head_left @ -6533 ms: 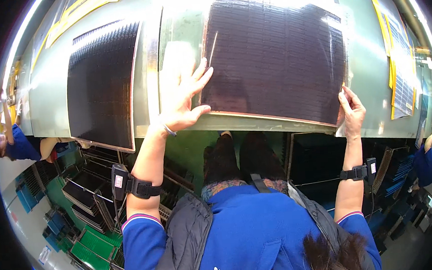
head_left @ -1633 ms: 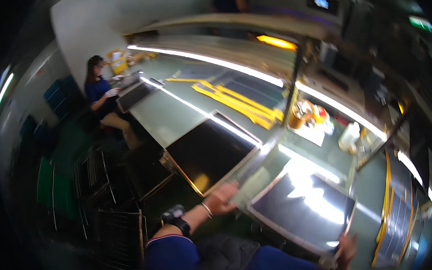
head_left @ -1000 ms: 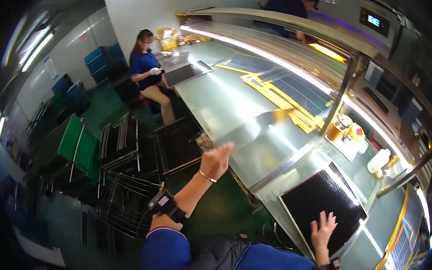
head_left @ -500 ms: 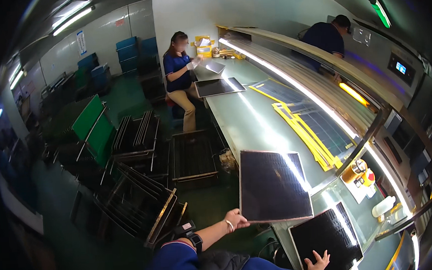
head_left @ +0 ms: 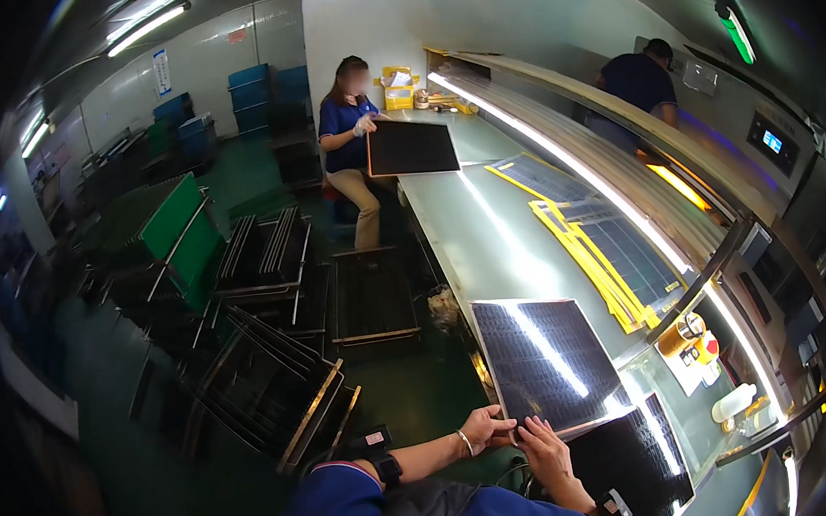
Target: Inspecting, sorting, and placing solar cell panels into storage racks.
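Hands have shifted: my left hand and right hand now both pinch the dark panel's near edge, fingers clamped, ready to shift it along the bench.

The flat rectangular solar panel is near-black with a fine pale grid of lines. The long workbench top is pale grey-green. Flat frame strips are yellow. Upright plastic boards are green. The person's sleeve is blue.
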Demonstrator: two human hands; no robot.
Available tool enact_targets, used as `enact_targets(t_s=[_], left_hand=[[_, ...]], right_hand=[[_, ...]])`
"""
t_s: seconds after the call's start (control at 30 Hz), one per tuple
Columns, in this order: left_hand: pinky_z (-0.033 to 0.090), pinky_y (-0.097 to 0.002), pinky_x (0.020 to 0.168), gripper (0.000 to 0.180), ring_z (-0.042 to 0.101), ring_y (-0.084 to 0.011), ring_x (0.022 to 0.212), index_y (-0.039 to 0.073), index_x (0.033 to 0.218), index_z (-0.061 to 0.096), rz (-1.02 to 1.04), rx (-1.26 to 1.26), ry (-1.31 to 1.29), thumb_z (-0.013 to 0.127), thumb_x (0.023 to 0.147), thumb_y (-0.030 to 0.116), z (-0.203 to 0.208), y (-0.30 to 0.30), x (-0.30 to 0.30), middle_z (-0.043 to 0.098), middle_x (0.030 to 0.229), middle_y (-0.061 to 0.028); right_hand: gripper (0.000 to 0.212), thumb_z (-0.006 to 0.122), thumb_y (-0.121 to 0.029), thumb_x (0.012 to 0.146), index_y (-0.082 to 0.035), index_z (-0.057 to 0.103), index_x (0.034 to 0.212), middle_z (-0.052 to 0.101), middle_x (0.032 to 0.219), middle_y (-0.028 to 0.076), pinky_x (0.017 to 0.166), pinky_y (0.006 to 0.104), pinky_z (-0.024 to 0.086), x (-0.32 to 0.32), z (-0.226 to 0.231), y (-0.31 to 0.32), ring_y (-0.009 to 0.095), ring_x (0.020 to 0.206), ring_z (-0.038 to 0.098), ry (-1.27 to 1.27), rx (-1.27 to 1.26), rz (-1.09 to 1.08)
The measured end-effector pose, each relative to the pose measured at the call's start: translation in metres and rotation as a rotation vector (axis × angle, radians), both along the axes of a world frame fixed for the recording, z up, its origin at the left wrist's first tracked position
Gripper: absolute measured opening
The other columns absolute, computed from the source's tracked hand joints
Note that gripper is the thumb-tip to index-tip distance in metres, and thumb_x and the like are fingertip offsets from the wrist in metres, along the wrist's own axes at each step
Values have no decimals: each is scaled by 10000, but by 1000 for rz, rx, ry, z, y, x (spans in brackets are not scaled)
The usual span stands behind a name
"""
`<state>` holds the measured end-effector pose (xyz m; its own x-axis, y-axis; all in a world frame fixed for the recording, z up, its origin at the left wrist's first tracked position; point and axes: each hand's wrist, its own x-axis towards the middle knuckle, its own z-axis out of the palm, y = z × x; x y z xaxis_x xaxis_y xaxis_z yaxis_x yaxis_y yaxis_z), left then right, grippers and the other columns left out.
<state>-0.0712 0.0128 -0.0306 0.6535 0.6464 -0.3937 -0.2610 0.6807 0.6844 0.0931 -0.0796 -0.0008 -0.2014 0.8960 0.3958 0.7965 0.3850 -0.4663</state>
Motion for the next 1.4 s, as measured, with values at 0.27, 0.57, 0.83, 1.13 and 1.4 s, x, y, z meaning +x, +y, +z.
enact_targets(t_s=[0.27,0.57,0.83,1.13,1.4], left_hand=[[586,-329,703,154,656,-186,813,58,958,563,68,41,111,640,827,33,13,-16,-31,638,885,-63],[569,-323,780,419,655,-220,905,38,1155,466,73,59,76,621,786,-83,2,-45,-19,643,1001,-125],[554,-334,777,467,647,-200,904,63,1122,507,203,83,88,641,720,-133,-15,-73,-15,644,1018,-85],[561,-333,741,169,660,-177,768,53,951,572,224,-35,22,633,796,80,2,-31,-7,648,885,-75],[567,-360,746,240,667,-211,838,-10,1026,583,258,-25,-39,632,802,63,6,47,-34,655,933,-98]], right_hand=[[302,684,-188,793,-78,657,1072,604,1161,166,960,439,444,-12,-4,0,332,1114,564,64,18,163],[116,550,-63,862,-24,617,948,652,1011,188,904,462,476,-16,-29,-13,349,969,628,225,52,15],[117,571,-126,909,-13,588,882,685,802,83,755,276,519,-1,-29,-13,105,776,647,1130,-314,-213],[126,627,-111,843,-50,613,952,679,876,130,676,343,532,0,10,-18,286,760,671,232,95,7],[159,618,-153,884,-1,667,882,636,635,80,546,243,467,1,21,25,87,572,579,530,-249,-124]])
